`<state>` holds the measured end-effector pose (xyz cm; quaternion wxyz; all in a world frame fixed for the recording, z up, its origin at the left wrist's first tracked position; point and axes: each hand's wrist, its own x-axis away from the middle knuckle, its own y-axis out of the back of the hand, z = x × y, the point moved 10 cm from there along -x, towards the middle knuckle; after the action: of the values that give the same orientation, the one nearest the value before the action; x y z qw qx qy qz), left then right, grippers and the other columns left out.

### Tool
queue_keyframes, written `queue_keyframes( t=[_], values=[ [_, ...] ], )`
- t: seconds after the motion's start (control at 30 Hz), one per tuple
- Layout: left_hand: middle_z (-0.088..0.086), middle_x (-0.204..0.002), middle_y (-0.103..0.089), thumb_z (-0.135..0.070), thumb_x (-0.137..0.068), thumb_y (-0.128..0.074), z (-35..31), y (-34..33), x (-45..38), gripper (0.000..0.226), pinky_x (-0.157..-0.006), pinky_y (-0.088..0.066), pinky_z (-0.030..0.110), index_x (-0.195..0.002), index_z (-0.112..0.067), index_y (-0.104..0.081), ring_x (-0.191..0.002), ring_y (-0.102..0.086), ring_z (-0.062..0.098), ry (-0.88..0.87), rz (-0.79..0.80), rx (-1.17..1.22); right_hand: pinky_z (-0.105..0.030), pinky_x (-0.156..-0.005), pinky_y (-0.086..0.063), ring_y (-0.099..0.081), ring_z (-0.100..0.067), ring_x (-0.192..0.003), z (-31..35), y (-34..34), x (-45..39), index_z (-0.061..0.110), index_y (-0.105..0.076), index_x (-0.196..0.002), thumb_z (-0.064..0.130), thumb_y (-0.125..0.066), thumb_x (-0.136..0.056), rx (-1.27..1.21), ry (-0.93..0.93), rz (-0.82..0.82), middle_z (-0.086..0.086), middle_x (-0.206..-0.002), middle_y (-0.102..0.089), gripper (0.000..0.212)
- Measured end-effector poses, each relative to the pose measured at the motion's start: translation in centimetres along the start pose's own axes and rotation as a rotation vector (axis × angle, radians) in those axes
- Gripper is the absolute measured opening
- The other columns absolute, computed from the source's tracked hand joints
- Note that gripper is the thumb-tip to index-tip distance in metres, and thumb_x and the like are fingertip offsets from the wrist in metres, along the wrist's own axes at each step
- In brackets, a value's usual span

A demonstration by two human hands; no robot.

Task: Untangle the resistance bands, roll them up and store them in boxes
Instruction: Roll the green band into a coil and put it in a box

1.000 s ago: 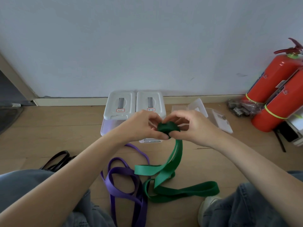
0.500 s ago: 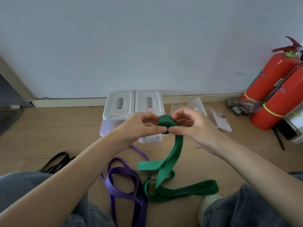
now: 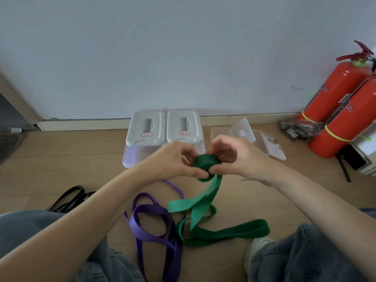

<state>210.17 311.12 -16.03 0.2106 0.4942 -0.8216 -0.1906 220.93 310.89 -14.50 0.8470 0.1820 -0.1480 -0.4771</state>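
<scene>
A green resistance band (image 3: 205, 215) is partly wound into a small roll held in front of me, and its loose length hangs down to loops on the wooden floor. My left hand (image 3: 175, 161) pinches the roll from the left. My right hand (image 3: 234, 155) grips it from the right, fingers curled over the top. A purple band (image 3: 154, 226) lies in loose loops on the floor to the left of the green one. A black band (image 3: 69, 198) lies further left by my knee. Two white lidded boxes (image 3: 146, 129) (image 3: 184, 127) stand side by side at the wall.
An open clear plastic box (image 3: 242, 133) with its lid lies right of the white boxes. Two red fire extinguishers (image 3: 343, 102) lean at the right wall, with a bag of small items (image 3: 295, 129) beside them. My knees in jeans frame the bottom corners.
The green roll has turned further in my fingers and grown a little, drawing the hanging band upward. My hands stayed in the same spot above the floor.
</scene>
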Motion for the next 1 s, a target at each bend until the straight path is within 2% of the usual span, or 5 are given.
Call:
queue_keyframes(
  t=[0.1, 0.33, 0.6, 0.83, 1.0],
  values=[
    [-0.002, -0.084, -0.073, -0.037, -0.055, -0.081, -0.6, 1.4, 0.1, 0.035, -0.068, -0.049, 0.013, -0.083, -0.02, -0.068, -0.078, -0.069, 0.01, -0.01, -0.014, 0.259, -0.023, -0.084, -0.053, -0.066, -0.009, -0.094, 0.5, 1.1, 0.3, 0.024, -0.06, -0.096, 0.032, -0.079, -0.06, -0.301, 0.025, -0.129, 0.008, -0.095, -0.071, 0.042],
    [-0.005, -0.088, -0.072, -0.031, -0.062, -0.073, -0.3, 2.0, -0.3, 0.033, -0.062, -0.046, 0.006, -0.091, -0.017, -0.067, -0.081, -0.068, 0.002, 0.012, -0.143, 0.581, -0.031, -0.085, -0.054, -0.068, -0.014, -0.094, 0.4, 2.8, 0.6, 0.014, -0.061, -0.097, 0.03, -0.081, -0.059, -0.391, 0.03, -0.448, -0.003, -0.104, -0.07, 0.046],
    [-0.003, -0.091, -0.068, -0.016, -0.064, -0.084, 0.0, 0.4, -0.4, 0.037, -0.082, -0.053, 0.031, -0.098, -0.013, -0.069, -0.083, -0.066, 0.015, -0.006, -0.051, -0.09, -0.027, -0.068, -0.045, -0.059, -0.012, -0.079, 3.3, -1.1, -0.4, 0.014, -0.063, -0.094, 0.021, -0.076, -0.075, 0.595, 0.237, -0.138, 0.003, -0.085, -0.064, 0.024],
    [-0.01, -0.086, -0.072, -0.032, -0.058, -0.08, -0.6, 3.4, -0.2, 0.037, -0.065, -0.045, 0.007, -0.091, -0.02, -0.07, -0.081, -0.068, 0.003, -0.024, -0.15, 0.337, -0.02, -0.089, -0.05, -0.063, -0.002, -0.1, 1.1, 2.0, -0.4, 0.028, -0.056, -0.104, 0.036, -0.08, -0.058, -0.256, 0.044, -0.25, 0.008, -0.105, -0.069, 0.053],
    [-0.015, -0.086, -0.071, -0.035, -0.06, -0.078, -0.6, 3.4, -0.3, 0.035, -0.063, -0.045, 0.005, -0.091, -0.022, -0.069, -0.08, -0.066, -0.004, -0.022, -0.181, 0.378, -0.022, -0.078, -0.055, -0.067, -0.005, -0.086, 1.1, 2.1, -0.2, 0.021, -0.052, -0.1, 0.015, -0.082, -0.066, -0.237, 0.027, -0.323, 0.005, -0.096, -0.07, 0.046]
  ],
)
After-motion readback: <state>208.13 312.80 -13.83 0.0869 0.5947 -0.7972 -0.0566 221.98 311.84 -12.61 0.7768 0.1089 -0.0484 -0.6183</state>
